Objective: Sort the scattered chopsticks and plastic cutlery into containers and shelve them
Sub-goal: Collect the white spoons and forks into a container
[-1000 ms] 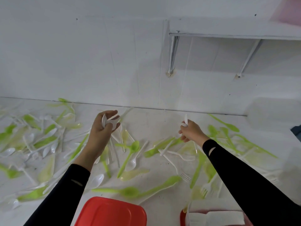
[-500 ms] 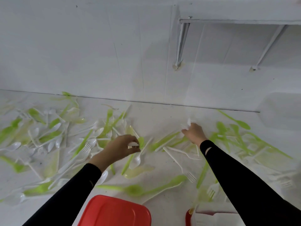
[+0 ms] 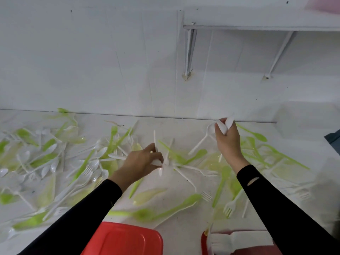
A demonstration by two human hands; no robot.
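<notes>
White and green plastic cutlery lies scattered across the white table (image 3: 176, 124). My left hand (image 3: 141, 161) is low over the middle of the table and pinches a white spoon (image 3: 156, 162) whose handle sticks up past my fingers. My right hand (image 3: 227, 142) is raised farther right and grips a bunch of white spoons (image 3: 225, 125), their bowls poking out above my fist. A white spoon (image 3: 202, 139) lies just left of that hand. White forks (image 3: 207, 173) and green spoons (image 3: 165, 211) lie between and in front of my hands.
A red lid (image 3: 125, 240) sits at the near edge, centre. A red container (image 3: 237, 243) with white cutlery inside stands at the near right. A white wall shelf (image 3: 257, 19) on brackets hangs above the right side. The wall closes the table's far edge.
My left hand dropped from a raised grip to the table centre and now pinches a white spoon. My right hand lifted off the table with several white spoons in its fist.
</notes>
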